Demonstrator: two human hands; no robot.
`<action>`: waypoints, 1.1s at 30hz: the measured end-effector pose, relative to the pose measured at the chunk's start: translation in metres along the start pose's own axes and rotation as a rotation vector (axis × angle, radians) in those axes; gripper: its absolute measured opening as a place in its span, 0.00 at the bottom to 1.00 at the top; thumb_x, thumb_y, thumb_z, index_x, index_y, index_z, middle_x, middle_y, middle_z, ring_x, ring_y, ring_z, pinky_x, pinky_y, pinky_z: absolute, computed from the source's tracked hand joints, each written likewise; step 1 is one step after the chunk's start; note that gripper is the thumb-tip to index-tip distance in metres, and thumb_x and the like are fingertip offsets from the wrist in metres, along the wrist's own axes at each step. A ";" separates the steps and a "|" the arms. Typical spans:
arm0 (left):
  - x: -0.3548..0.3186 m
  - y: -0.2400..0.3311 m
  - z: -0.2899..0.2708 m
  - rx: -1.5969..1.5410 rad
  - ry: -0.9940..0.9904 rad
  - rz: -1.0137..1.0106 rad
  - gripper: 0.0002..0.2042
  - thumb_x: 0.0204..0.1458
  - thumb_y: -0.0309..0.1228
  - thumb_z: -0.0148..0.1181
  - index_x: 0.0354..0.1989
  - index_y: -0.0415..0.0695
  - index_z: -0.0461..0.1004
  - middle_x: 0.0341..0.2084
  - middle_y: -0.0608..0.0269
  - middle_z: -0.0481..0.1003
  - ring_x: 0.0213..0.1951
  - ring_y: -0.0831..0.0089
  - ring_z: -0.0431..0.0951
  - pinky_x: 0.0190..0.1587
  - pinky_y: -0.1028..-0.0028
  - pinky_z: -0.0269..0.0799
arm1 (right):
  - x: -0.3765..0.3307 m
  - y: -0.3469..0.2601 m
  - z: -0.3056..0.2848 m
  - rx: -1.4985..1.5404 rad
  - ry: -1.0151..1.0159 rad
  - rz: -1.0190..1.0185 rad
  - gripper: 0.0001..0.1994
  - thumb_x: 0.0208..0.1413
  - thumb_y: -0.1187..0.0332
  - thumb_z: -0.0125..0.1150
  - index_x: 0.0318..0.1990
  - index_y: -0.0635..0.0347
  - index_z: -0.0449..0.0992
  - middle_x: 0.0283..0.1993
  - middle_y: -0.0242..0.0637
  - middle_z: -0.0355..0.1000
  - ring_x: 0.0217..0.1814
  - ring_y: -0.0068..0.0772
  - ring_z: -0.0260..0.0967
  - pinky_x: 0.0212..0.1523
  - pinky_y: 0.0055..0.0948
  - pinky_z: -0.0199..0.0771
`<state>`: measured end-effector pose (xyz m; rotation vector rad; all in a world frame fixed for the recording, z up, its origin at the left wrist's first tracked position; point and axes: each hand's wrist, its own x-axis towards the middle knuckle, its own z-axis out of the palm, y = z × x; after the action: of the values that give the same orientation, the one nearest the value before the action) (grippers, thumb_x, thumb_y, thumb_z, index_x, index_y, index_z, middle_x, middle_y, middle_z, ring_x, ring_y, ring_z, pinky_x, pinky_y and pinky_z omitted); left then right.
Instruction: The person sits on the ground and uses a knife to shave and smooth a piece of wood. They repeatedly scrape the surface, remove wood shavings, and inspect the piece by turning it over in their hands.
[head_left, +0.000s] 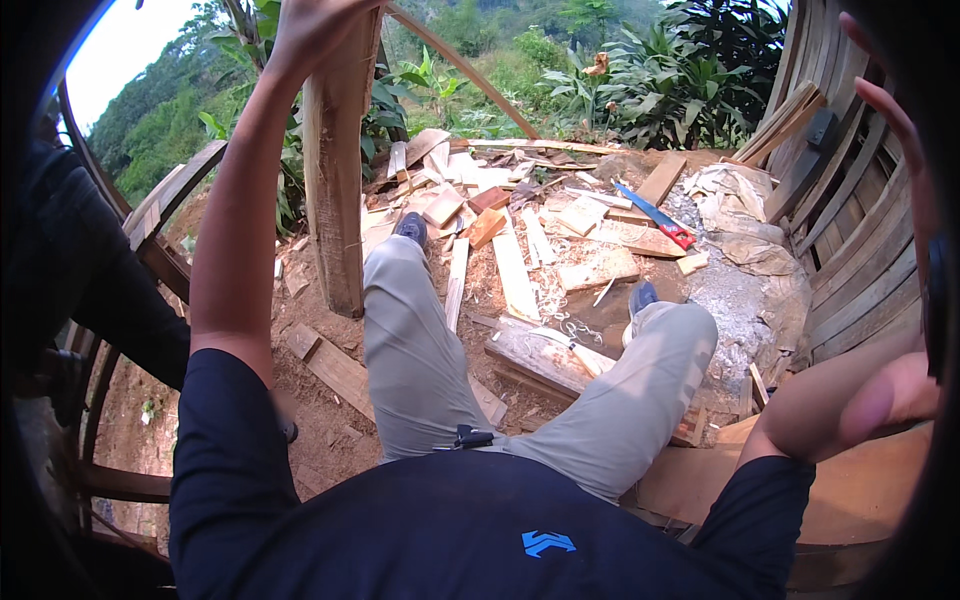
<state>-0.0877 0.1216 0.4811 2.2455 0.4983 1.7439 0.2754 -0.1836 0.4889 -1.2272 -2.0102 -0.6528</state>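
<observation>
My left arm reaches up, and my left hand (325,10) lies across the upper part of an upright wooden post (335,190), gripping it. The top edge of the picture cuts off most of those fingers. On the right my forearm is bent up close to the camera. My right hand (893,392) shows only in part at the dark rim, its fingers stretched apart with nothing visible in them. A dark object (937,310) beside it is too cut off to name. My legs (420,340) in light trousers are spread, with both shoes among wood offcuts.
Wood offcuts (442,207) and shavings cover the ground ahead. A handsaw (655,215) with a blue blade and red handle lies among them. A thick plank (540,362) sits between my legs. Curved slatted wood (860,230) stands at the right. A dark-clothed person's leg (110,270) is at the left.
</observation>
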 end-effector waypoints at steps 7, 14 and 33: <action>0.072 -0.019 0.036 0.268 0.140 -0.032 0.40 0.43 0.43 0.77 0.59 0.33 0.63 0.49 0.47 0.75 0.50 0.64 0.78 0.54 0.66 0.75 | 0.066 0.063 0.146 0.584 -0.241 0.243 0.44 0.56 0.47 0.70 0.77 0.44 0.56 0.69 0.49 0.63 0.67 0.44 0.64 0.64 0.43 0.69; 0.092 -0.065 0.092 0.136 0.261 0.070 0.43 0.38 0.55 0.81 0.49 0.32 0.66 0.41 0.47 0.80 0.44 0.61 0.83 0.50 0.65 0.78 | 0.066 0.097 0.316 1.135 -0.146 0.419 0.42 0.60 0.54 0.69 0.75 0.56 0.54 0.66 0.46 0.62 0.61 0.38 0.69 0.57 0.38 0.77; -0.211 -0.262 0.241 0.042 -0.185 -0.440 0.20 0.62 0.23 0.59 0.55 0.35 0.54 0.54 0.42 0.71 0.56 0.60 0.77 0.52 0.65 0.77 | 0.003 0.123 0.503 0.821 -0.263 0.672 0.34 0.50 0.55 0.78 0.58 0.70 0.74 0.44 0.43 0.81 0.45 0.27 0.80 0.46 0.28 0.79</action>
<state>0.0694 0.2738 0.1297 2.0919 0.9118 1.3047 0.2388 0.2286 0.1772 -1.3497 -1.6006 0.6285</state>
